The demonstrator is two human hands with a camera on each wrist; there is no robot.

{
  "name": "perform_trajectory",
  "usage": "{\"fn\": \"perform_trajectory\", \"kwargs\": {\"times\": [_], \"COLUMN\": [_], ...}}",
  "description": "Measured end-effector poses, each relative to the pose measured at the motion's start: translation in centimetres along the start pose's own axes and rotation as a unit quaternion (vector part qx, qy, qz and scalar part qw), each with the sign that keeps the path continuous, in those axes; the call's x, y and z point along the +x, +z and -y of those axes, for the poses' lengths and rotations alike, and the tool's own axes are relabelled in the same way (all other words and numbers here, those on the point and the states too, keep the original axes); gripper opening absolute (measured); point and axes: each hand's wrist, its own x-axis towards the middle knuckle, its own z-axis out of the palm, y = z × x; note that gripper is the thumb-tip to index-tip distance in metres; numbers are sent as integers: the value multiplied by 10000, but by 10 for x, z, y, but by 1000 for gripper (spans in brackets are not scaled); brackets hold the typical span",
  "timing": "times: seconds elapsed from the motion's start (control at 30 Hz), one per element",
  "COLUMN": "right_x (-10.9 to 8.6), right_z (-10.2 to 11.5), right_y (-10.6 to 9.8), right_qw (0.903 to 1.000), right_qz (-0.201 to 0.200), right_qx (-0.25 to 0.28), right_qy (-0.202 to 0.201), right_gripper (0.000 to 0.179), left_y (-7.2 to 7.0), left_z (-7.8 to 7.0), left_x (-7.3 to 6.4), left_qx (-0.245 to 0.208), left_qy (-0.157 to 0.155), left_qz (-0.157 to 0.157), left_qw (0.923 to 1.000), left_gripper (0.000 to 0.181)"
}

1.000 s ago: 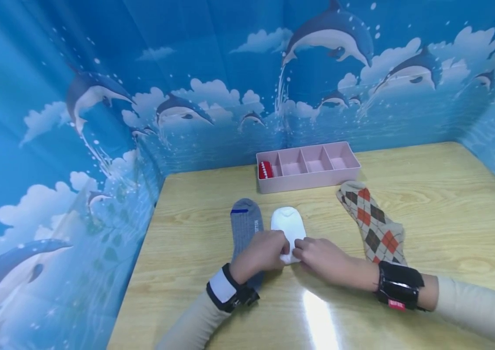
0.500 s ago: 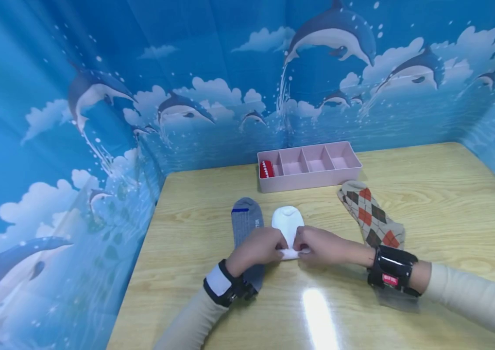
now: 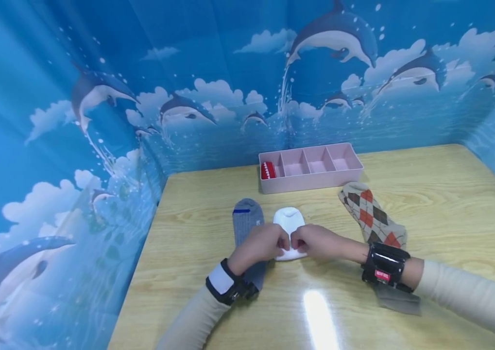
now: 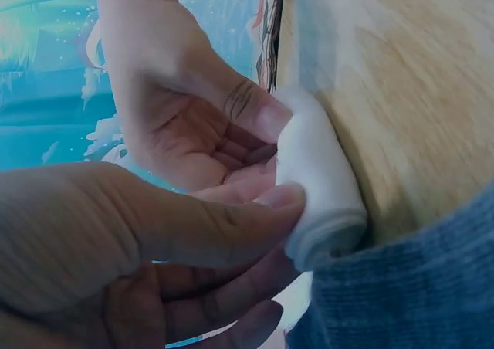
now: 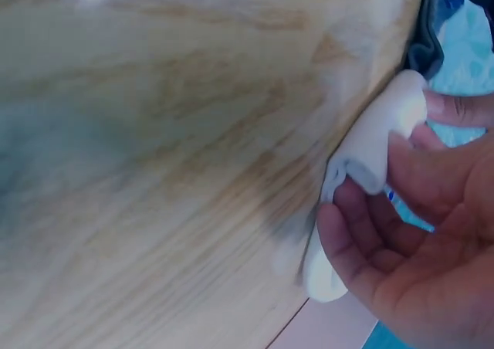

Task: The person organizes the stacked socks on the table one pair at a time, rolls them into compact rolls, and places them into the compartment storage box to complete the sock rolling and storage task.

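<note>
A white sock (image 3: 289, 219) lies in the middle of the table, its near end turned up into a thick roll (image 4: 320, 175). My left hand (image 3: 264, 243) pinches the left end of that roll, thumb on the near side. At the right end, my right hand (image 3: 319, 240) grips the same roll, with fingers tucked under the fold (image 5: 370, 144). Both hands are almost touching. The sock's rounded far end stays flat beyond them. A grey sock (image 3: 247, 226) with a blue stripe lies flat under my left wrist, partly hidden by it.
A beige argyle sock (image 3: 374, 216) lies to the right, partly covered by my right wrist strap. Behind stands a pink divided box (image 3: 313, 183) with a red and white item (image 3: 268, 170) in its leftmost compartment. A dolphin-printed curtain (image 3: 212, 58) encloses the table.
Both hands have taken hold of the white sock's near end and rolled it over, away from the body. The right hand has shifted slightly left and nearer the left hand.
</note>
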Motion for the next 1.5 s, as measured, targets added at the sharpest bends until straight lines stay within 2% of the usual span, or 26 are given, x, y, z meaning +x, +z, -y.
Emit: {"fn": "perform_trajectory", "kwargs": {"times": [0.17,0.23,0.33,0.43,0.53,0.63,0.7,0.73,0.8,0.93,1.03,1.17,1.3,1.4,1.5], "right_x": [-4,-6,-10,-13,-16,-18,-19,-19,-18,-16,-15,-17,-22,-25,-27], "right_z": [8,11,14,15,16,16,15,15,14,12,11,11,12,11,10], "right_y": [3,4,5,6,10,16,19,19,17,10,4,3,6,9,11], "right_qw": [9976,9957,9910,9795,9616,9467,9424,9439,9541,9836,9932,9944,9887,9831,9824], "right_qz": [-345,-484,-722,-1081,-1353,-1352,-1234,-1173,-1038,-789,-658,-724,-1025,-1212,-1259], "right_qx": [-564,-766,-1131,-1653,-2235,-2732,-2921,-2910,-2668,-1569,-952,-753,-1065,-1345,-1353], "right_qy": [209,169,12,-392,-838,-1040,-1068,-1027,-884,-404,-109,147,244,258,282], "right_gripper": [28,31,30,25,16,11,13,14,13,21,28,22,10,9,9], "left_y": [-3,-5,-7,-9,-11,-11,-11,-11,-10,-5,0,3,4,5,7], "left_z": [-5,-6,-5,-6,-8,-11,-12,-13,-15,-19,-22,-23,-24,-24,-23], "left_x": [4,6,10,13,13,12,12,12,12,11,9,7,6,6,7], "left_qx": [167,218,207,121,114,201,291,338,389,675,828,620,429,531,715], "left_qy": [-139,-188,-141,-168,-267,-336,-367,-393,-445,-388,-186,-73,-64,62,233], "left_qz": [4,27,-112,-134,-78,-86,-135,-158,-211,-398,-589,-479,-140,-154,-303], "left_qw": [9998,9996,9996,9997,9995,9992,9988,9985,9980,9962,9946,9969,9990,9984,9967], "left_gripper": [6,5,9,17,20,19,18,17,15,12,12,24,29,21,16]}}
